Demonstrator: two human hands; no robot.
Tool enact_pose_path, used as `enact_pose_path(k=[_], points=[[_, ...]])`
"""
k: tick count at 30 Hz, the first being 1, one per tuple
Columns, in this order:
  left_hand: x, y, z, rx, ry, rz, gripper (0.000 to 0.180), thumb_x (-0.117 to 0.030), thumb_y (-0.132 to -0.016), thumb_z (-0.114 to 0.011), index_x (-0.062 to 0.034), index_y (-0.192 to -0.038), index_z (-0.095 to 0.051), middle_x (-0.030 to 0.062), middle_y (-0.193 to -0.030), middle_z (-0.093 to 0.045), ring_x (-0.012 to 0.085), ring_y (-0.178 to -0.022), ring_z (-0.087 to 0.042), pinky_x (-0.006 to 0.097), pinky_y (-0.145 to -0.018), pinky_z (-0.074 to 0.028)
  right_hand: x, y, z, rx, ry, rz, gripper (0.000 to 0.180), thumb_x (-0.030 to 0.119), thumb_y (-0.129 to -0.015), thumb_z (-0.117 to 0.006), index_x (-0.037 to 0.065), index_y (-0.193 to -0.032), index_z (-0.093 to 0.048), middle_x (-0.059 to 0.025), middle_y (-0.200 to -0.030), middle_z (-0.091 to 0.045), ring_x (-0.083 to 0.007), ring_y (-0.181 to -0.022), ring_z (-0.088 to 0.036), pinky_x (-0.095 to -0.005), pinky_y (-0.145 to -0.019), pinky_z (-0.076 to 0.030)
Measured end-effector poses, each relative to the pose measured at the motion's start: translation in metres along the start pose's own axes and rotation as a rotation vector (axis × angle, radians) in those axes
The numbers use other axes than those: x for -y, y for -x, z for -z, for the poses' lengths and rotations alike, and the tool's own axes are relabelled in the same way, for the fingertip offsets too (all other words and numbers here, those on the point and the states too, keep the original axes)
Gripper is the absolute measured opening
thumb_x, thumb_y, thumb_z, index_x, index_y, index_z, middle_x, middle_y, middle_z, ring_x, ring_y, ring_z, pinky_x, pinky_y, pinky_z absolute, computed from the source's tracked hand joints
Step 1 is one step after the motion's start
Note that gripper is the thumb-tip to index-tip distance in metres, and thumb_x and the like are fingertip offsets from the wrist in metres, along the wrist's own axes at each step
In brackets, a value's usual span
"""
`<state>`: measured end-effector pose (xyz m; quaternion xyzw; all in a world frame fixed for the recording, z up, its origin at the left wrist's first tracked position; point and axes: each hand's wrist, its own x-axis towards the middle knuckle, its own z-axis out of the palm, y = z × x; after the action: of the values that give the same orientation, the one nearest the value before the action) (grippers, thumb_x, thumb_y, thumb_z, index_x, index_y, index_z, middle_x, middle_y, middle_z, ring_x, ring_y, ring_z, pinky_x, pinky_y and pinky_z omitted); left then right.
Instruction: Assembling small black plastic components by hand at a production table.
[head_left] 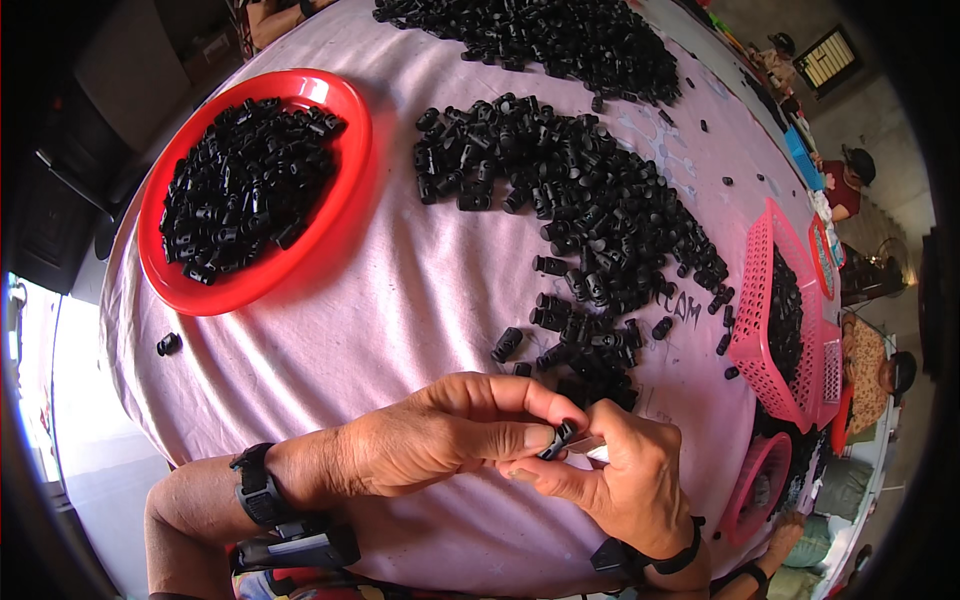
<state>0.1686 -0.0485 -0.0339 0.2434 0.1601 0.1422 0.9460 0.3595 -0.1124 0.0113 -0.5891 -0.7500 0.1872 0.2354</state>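
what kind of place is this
Probably a small hand-assembly workshop: heaps of small black plastic parts on a cloth-covered table, a red tray and pink basket full of them, other people seated nearby.

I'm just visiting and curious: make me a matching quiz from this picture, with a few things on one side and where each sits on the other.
Things:
1. red plate
2. pink basket
3. lone black part
4. small black piece

Places:
A. pinched between left hand and right hand
B. right edge of the table
C. upper left, heaped with black parts
D. alone near the left table edge

Pairs: 1-C, 2-B, 3-D, 4-A
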Motion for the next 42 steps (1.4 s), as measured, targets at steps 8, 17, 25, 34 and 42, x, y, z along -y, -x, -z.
enact_pose_path(k=[8, 17, 25, 34, 42], points=[[-0.002, 0.001, -0.002, -0.011, -0.013, -0.004, 0.029, -0.007, -0.096, -0.055, -0.0041, -0.124, -0.056, 0.0005, -0.114, -0.06, 0.0065, -0.099, -0.054, 0.023, -0.089, -0.043, 0.002, 0.0, 0.001, 0.014, -0.002, -0.003, 0.053, 0.05, -0.07, -0.079, 0.004, -0.07, -0.053, -0.0103, -0.06, -0.062, -0.026, -0.053, -0.064, -0.0333, -0.048, -0.05], [0.002, 0.0, 0.001, -0.009, -0.055, -0.022, 0.028, -0.007, -0.095, -0.055, -0.0041, -0.124, -0.056, -0.0009, -0.108, -0.06, 0.0048, -0.09, -0.053, 0.021, -0.082, -0.044, 0.001, -0.001, 0.002, 0.032, 0.013, 0.019, 0.052, 0.05, -0.072, -0.077, 0.003, -0.072, -0.055, -0.0095, -0.059, -0.062, -0.027, -0.053, -0.065, -0.0335, -0.048, -0.05], [-0.003, 0.0, -0.004, -0.027, 0.067, -0.029, 0.026, -0.009, -0.096, -0.055, -0.0041, -0.121, -0.058, -0.0011, -0.102, -0.06, 0.0052, -0.084, -0.052, 0.021, -0.077, -0.043, 0.003, 0.001, 0.001, -0.021, -0.004, 0.025, 0.044, 0.04, -0.071, -0.082, 0.006, -0.069, -0.053, -0.0069, -0.058, -0.062, -0.023, -0.051, -0.064, -0.032, -0.046, -0.048], [0.0, 0.001, 0.0, -0.026, 0.115, -0.027, 0.027, -0.012, -0.096, -0.056, -0.0053, -0.122, -0.057, 0.0, -0.103, -0.061, 0.0053, -0.085, -0.054, 0.02, -0.075, -0.044, 0.007, -0.003, 0.001, -0.13, -0.028, 0.064, 0.043, 0.033, -0.066, -0.088, 0.008, -0.072, -0.053, -0.0007, -0.054, -0.053, -0.0114, -0.043, -0.052, -0.0255, -0.041, -0.041], [-0.002, 0.002, -0.003, -0.074, 0.129, 0.01, 0.023, -0.01, -0.098, -0.05, -0.0031, -0.12, -0.055, 0.0058, -0.108, -0.062, 0.0166, -0.098, -0.062, 0.031, -0.091, -0.048, -0.005, 0.001, -0.008, -0.323, 0.127, 0.424, 0.044, 0.016, -0.07, -0.084, 0.003, -0.107, -0.066, 0.0022, -0.056, -0.051, -0.01, -0.041, -0.044, -0.0241, -0.039, -0.036]])
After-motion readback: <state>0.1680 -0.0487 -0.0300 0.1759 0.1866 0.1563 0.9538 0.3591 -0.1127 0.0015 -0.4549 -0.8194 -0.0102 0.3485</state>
